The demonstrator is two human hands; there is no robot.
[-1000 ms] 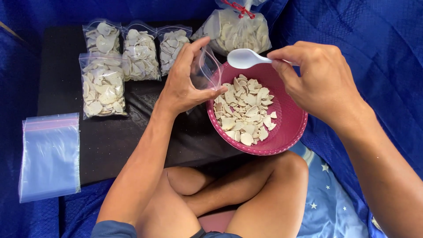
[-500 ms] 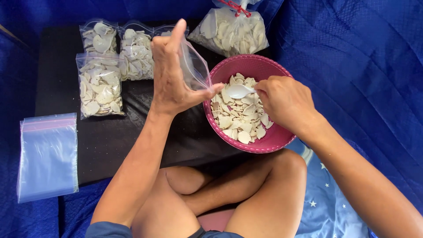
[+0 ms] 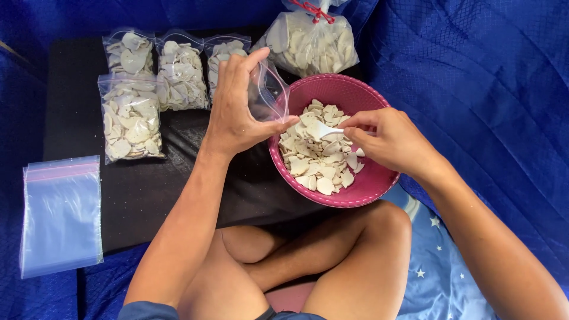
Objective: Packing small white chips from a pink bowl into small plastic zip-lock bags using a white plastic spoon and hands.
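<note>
Clear zip bag [image 3: 268,95], empty, mouth up, pinched in left hand [image 3: 237,109] above pink bowl [image 3: 367,98] of pale chips [image 3: 317,160]; right hand [image 3: 391,142] pinching white spoon [image 3: 323,129] among chips; black bench [image 3: 154,189], blue cloth [image 3: 474,77] around

Single head cam; looks steeply down, close, over lap at hands [image 3: 308,127].

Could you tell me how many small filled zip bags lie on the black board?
4: three in the back row, one in front at left. The left hand partly hides the third.
</note>
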